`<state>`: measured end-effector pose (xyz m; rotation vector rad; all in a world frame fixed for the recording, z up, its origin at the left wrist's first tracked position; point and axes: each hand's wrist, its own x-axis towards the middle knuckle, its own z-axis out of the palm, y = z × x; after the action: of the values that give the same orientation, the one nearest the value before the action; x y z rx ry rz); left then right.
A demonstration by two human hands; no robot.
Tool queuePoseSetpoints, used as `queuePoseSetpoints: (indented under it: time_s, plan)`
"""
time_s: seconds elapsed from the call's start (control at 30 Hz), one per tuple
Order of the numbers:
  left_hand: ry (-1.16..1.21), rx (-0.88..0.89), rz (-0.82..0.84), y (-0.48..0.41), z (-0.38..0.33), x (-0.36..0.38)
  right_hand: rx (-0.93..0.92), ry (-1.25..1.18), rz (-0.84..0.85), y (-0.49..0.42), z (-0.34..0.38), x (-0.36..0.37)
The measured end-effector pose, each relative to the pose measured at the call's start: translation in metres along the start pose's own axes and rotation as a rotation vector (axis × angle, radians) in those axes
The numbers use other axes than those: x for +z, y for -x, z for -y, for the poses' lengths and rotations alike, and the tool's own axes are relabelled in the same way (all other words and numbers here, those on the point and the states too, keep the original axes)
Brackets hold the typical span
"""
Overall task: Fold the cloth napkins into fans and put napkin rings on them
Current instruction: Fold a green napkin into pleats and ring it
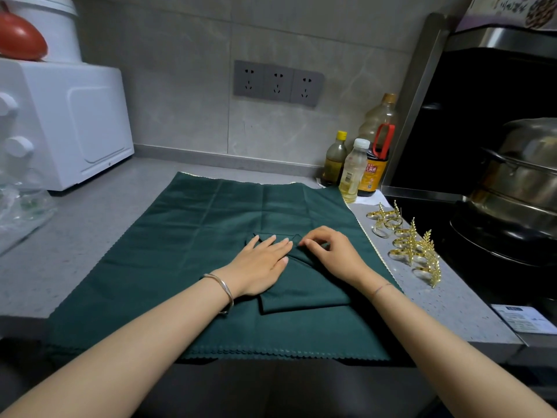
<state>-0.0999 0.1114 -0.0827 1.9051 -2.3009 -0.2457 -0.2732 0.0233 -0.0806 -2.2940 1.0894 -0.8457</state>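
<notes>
A large dark green cloth [187,236] lies spread flat on the grey counter. On top of it, near the middle right, sits a smaller folded green napkin [304,288]. My left hand [259,263] presses flat on the napkin's left part, fingers straight. My right hand [331,251] is at the napkin's far edge, its fingertips curled and pinching the fabric there. Several gold leaf-shaped napkin rings [410,242] stand in a row on the counter to the right of the cloth.
A white appliance [69,122] stands at the back left. Three bottles [361,164] are grouped at the back right. A black stove [446,233] with a steel pot [524,176] borders the counter on the right. A wall socket strip [277,82] is behind.
</notes>
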Motion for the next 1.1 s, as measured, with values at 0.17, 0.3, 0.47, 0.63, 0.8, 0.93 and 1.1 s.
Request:
queuePoseSetpoints:
  time_s: [0.17,0.3,0.47,0.63,0.8,0.93,1.1]
  plan:
    - [0.016,0.002,0.002,0.0,0.002,0.002,-0.007,-0.031,0.197,0.033,-0.003,-0.025]
    - [0.02,0.0,0.009,0.002,0.001,0.001,-0.033,0.052,0.249,0.06,-0.008,-0.038]
    - [0.028,0.005,0.009,0.002,0.002,0.001,-0.059,0.057,0.225,0.091,-0.013,-0.051]
    - [0.07,0.02,-0.014,0.002,0.003,0.001,-0.102,0.201,0.226,0.105,-0.007,-0.055]
    - [0.136,0.082,-0.09,0.023,0.002,-0.009,-0.209,0.339,0.247,0.103,-0.003,-0.051]
    - [0.063,0.092,-0.022,0.053,0.005,-0.014,-0.215,0.395,0.235,0.101,0.001,-0.051]
    - [0.044,0.101,0.028,0.07,0.009,-0.017,-0.237,0.47,0.226,0.098,0.005,-0.048]
